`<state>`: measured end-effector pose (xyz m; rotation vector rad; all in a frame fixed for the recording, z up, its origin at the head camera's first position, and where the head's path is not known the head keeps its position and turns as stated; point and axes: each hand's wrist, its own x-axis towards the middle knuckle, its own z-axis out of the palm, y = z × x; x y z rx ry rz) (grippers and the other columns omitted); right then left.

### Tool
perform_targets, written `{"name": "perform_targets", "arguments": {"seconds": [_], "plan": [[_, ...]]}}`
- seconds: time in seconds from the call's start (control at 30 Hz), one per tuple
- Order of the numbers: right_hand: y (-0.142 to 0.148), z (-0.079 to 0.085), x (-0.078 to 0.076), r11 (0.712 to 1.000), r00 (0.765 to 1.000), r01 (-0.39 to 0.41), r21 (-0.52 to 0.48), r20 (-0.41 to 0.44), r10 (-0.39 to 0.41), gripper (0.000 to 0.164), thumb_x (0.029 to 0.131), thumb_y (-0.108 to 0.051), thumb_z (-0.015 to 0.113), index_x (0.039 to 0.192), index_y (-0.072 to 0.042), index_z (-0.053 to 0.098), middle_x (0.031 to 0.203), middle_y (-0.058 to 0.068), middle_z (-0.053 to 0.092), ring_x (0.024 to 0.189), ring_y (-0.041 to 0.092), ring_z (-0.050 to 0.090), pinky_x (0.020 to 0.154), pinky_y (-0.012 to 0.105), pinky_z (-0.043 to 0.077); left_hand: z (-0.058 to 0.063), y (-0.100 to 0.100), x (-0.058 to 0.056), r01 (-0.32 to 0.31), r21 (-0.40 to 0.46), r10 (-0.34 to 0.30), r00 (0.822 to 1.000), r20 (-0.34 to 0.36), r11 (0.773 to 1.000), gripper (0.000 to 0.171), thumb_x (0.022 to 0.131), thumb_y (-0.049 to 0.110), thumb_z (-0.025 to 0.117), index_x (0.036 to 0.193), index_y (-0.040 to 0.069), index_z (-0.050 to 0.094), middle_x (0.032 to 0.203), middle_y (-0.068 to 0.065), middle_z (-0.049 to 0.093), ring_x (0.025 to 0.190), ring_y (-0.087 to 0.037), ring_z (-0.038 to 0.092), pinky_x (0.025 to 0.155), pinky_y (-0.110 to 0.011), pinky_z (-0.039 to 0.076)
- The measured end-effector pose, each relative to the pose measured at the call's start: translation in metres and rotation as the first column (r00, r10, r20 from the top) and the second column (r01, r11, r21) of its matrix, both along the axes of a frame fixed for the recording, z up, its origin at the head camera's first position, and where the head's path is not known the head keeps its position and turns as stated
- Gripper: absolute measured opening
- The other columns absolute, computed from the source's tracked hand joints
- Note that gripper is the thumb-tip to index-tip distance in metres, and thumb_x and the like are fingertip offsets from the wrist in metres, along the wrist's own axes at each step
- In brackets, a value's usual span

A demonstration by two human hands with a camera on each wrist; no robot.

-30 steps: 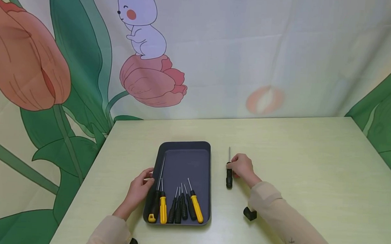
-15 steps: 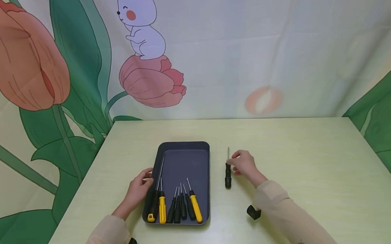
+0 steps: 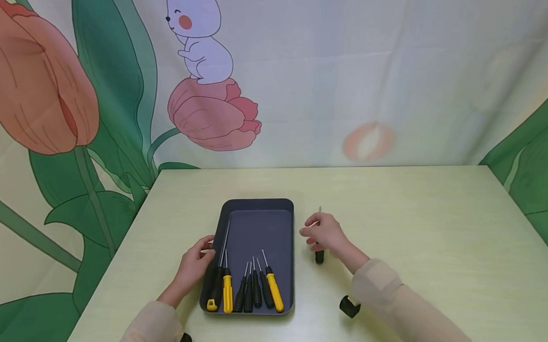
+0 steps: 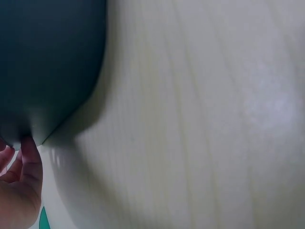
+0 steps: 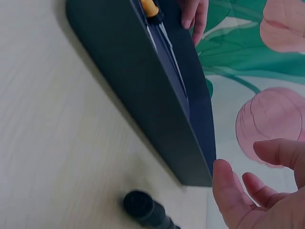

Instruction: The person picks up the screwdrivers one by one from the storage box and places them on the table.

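Observation:
A dark tray (image 3: 262, 236) lies on the table, with several black- and yellow-handled screwdrivers in its near half. At its left side my left hand (image 3: 192, 263) holds the rim, the thumb over the edge and the fingers along the outer wall. My right hand (image 3: 327, 232) hovers between the tray's right side and a black screwdriver (image 3: 319, 257) on the table, partly hiding it. In the right wrist view its thumb and fingers are apart with nothing between them. The end of the black screwdriver's handle (image 5: 140, 205) shows below the hand there.
One yellow-handled screwdriver (image 3: 275, 293) lies slanted at the right of the row inside the tray. A black wrist device (image 3: 350, 307) is on the right forearm. Behind the light wooden table (image 3: 413, 211) hangs a printed curtain (image 3: 304, 91).
My right hand has come off the black screwdriver, its fingers spreading, and shifted left toward the tray. The screwdriver stays on the table. My left hand keeps its place.

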<state>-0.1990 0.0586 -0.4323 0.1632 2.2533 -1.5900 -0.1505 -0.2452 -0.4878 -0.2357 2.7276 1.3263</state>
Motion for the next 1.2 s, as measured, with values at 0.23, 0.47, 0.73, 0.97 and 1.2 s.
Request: {"name": "perform_targets", "arguments": {"seconds": [0.23,0.47,0.73,0.97,1.2], "plan": [[-0.018,0.003,0.018,0.996,0.996,-0.09,-0.021,-0.02,0.09,0.024,0.077,-0.01,0.064,0.096,-0.002,0.053,0.081,0.01,0.059,0.071,0.029,0.061,0.054,0.036,0.052,-0.001,0.0,0.0,0.0,-0.009,0.0,1.0,-0.005,1.0,0.039,0.091,0.014,0.041,0.13,0.009,0.039,0.118,-0.017,0.051,0.1,-0.029,0.053,0.085,-0.042,0.044],[-0.032,-0.002,0.031,0.981,0.982,-0.19,-0.043,-0.004,0.19,0.029,0.076,-0.008,0.064,0.1,0.002,0.051,0.079,0.009,0.057,0.068,0.025,0.06,0.051,0.035,0.051,-0.003,0.0,0.0,0.002,-0.01,-0.002,1.0,-0.009,1.0,0.039,0.091,0.014,0.042,0.13,0.009,0.04,0.118,-0.016,0.051,0.1,-0.029,0.053,0.084,-0.042,0.044],[-0.047,-0.013,0.039,0.962,0.961,-0.274,-0.015,0.017,0.275,0.032,0.076,-0.01,0.065,0.102,0.002,0.049,0.075,0.008,0.052,0.061,0.019,0.057,0.048,0.031,0.05,-0.001,0.0,-0.001,0.001,-0.008,-0.001,1.0,-0.011,1.0,0.039,0.091,0.014,0.042,0.13,0.009,0.04,0.117,-0.016,0.052,0.1,-0.029,0.053,0.085,-0.043,0.044],[-0.058,-0.017,0.042,0.946,0.948,-0.316,0.078,-0.009,0.318,0.034,0.074,-0.01,0.066,0.101,0.001,0.048,0.075,0.011,0.054,0.056,0.02,0.056,0.046,0.03,0.049,0.0,0.0,0.0,0.007,-0.011,-0.007,1.0,-0.01,1.0,0.04,0.091,0.013,0.042,0.13,0.008,0.039,0.118,-0.017,0.052,0.1,-0.029,0.053,0.085,-0.043,0.044],[-0.068,-0.017,0.044,0.903,0.925,-0.363,0.231,-0.028,0.379,0.033,0.074,-0.01,0.064,0.1,-0.002,0.046,0.06,0.008,0.051,0.048,0.017,0.05,0.042,0.029,0.047,0.001,0.0,0.0,0.002,-0.003,-0.002,1.0,-0.009,1.0,0.04,0.091,0.014,0.042,0.13,0.009,0.039,0.118,-0.017,0.051,0.1,-0.029,0.053,0.085,-0.043,0.044]]}}
